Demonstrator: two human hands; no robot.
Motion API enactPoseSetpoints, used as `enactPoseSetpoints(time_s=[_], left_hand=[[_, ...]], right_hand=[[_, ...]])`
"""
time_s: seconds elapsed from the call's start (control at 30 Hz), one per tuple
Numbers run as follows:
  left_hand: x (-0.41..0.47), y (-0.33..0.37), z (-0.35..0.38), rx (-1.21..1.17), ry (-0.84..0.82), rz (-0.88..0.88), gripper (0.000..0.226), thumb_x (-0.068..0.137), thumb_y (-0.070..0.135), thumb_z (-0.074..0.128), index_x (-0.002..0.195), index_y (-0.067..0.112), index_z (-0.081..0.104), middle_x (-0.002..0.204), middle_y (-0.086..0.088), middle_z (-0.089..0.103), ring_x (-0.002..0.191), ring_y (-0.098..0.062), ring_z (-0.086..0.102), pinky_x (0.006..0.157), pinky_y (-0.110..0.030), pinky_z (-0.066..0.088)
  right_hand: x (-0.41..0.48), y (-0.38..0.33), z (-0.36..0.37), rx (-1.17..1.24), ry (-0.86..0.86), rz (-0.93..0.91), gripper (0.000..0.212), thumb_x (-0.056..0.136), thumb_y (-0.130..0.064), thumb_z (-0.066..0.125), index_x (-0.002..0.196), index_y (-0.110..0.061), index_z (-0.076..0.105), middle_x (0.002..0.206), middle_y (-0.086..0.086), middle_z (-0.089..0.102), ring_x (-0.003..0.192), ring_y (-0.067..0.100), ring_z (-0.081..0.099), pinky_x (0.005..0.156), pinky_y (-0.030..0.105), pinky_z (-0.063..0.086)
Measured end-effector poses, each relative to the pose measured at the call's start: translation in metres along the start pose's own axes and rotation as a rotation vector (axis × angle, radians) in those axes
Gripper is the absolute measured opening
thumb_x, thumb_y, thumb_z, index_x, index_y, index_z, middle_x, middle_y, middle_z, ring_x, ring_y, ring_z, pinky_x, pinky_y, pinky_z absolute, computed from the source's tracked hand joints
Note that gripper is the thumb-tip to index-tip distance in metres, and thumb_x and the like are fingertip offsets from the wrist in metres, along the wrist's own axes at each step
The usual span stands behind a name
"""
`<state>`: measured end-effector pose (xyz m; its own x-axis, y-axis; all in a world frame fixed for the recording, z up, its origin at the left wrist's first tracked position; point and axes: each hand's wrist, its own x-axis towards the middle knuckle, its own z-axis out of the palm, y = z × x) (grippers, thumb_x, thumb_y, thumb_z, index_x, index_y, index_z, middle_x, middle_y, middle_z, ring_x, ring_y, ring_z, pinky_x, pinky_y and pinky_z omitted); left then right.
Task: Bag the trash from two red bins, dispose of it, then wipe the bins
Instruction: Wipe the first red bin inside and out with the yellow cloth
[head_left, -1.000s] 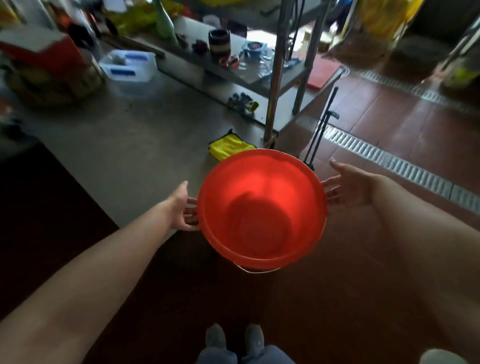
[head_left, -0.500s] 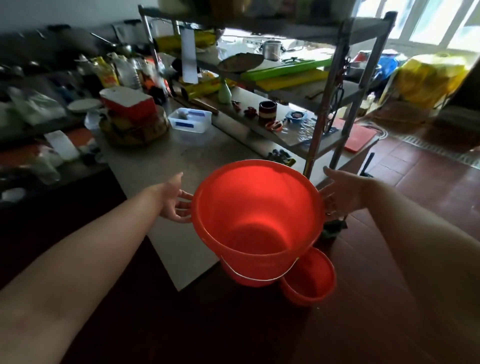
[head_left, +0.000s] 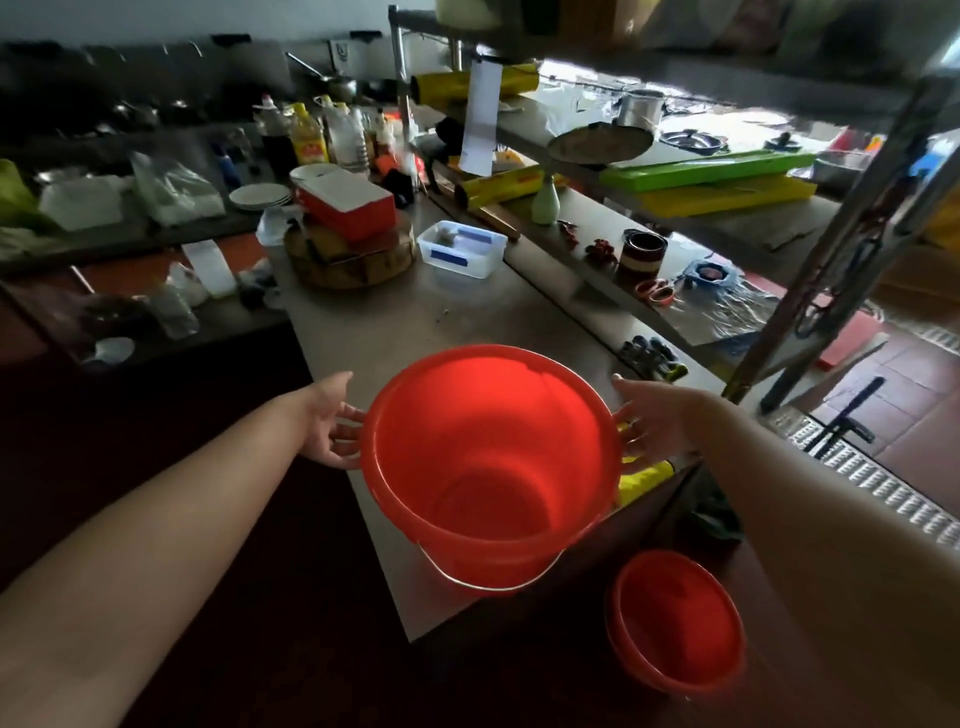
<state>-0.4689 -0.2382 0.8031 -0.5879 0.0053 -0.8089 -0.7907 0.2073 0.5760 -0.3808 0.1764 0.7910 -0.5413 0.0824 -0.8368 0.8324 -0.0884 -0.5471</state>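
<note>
I squeezed the red bin (head_left: 488, 467) between uncurled left hand (head_left: 332, 423) and right hand (head_left: 655, 422); even pressure should seat it on the surface (head_left: 415, 332).

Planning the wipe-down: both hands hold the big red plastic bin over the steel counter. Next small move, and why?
Probably set the big red plastic bin on the steel counter: it looks empty, and the freed right hand could take the yellow cloth nearby.

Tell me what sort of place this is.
Likely a commercial kitchen: a steel table, a metal rack stacked with cookware, and a grated floor drain.
</note>
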Motion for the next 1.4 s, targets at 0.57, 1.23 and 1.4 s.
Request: enactPoseSetpoints(time_s=[0.57,1.23,1.4], left_hand=[[0.065,0.025,-0.031,0.332,0.270,-0.067,0.075,0.095,0.070,0.033,0.132,0.010,0.057,0.126,-0.018,0.061,0.115,-0.038,0.059,0.094,-0.058,0.049],[0.031,0.130,0.288,0.623,0.414,0.443,0.045,0.108,0.021,0.026,0.135,-0.001,0.054,0.146,-0.027,0.047,0.133,-0.040,0.048,0.110,-0.041,0.037],[0.036,0.135,0.360,0.806,0.371,0.426,0.049,0.109,0.028,0.024,0.145,-0.002,0.042,0.154,-0.028,0.035,0.142,-0.040,0.037,0.115,-0.041,0.030]], right_hand=[[0.082,-0.056,0.037,-0.126,-0.087,0.102,0.067,0.100,-0.062,0.045,0.132,-0.004,0.053,0.129,0.030,0.055,0.104,0.047,0.066,0.078,0.063,0.057],[0.071,-0.145,-0.159,-0.501,-0.173,-0.148,0.066,0.103,-0.062,0.034,0.143,-0.012,0.051,0.144,0.019,0.055,0.131,0.038,0.052,0.113,0.055,0.040],[0.078,-0.142,-0.193,-0.517,-0.192,-0.178,0.059,0.103,-0.062,0.036,0.118,-0.012,0.063,0.122,0.016,0.066,0.116,0.035,0.061,0.110,0.052,0.043]])
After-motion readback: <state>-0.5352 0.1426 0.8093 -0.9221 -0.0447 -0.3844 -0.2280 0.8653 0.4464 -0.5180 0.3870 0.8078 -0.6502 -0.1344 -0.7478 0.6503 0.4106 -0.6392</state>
